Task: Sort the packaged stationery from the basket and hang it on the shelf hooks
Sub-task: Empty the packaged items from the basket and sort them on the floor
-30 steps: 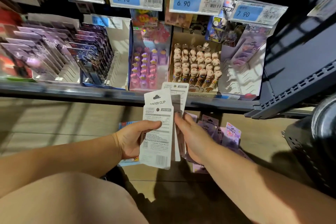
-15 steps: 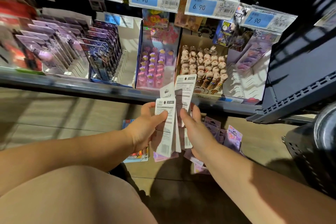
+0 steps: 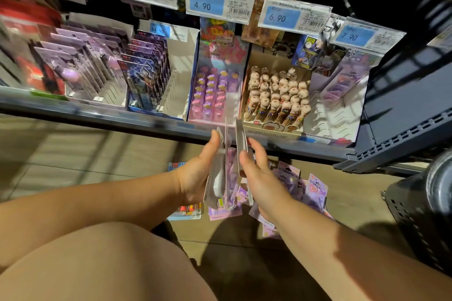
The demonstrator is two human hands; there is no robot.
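My left hand (image 3: 195, 173) grips a white binder-clip pack (image 3: 215, 178), now seen edge-on, just below the shelf's front rail (image 3: 122, 117). My right hand (image 3: 259, 173) pinches another white card pack (image 3: 241, 144), also edge-on and held upright, close beside the first. Between and under the hands lie purple stationery packs (image 3: 310, 188) scattered on the floor. A dark perforated basket (image 3: 420, 215) stands at the right edge. The shelf hooks themselves sit up in the dark above the price tags and are hard to make out.
Display boxes fill the shelf: purple carded pens (image 3: 80, 68), blue carded pens (image 3: 144, 76), pink erasers (image 3: 215, 90), figure-topped pens (image 3: 276, 95). Price tags (image 3: 208, 2) hang above. A blue pack (image 3: 186, 210) lies on the floor. My knee (image 3: 97, 264) fills the lower left.
Both hands rose toward the shelf rail, and the packs turned from facing me to edge-on. The view shifted so the shelf appears lower and further right.
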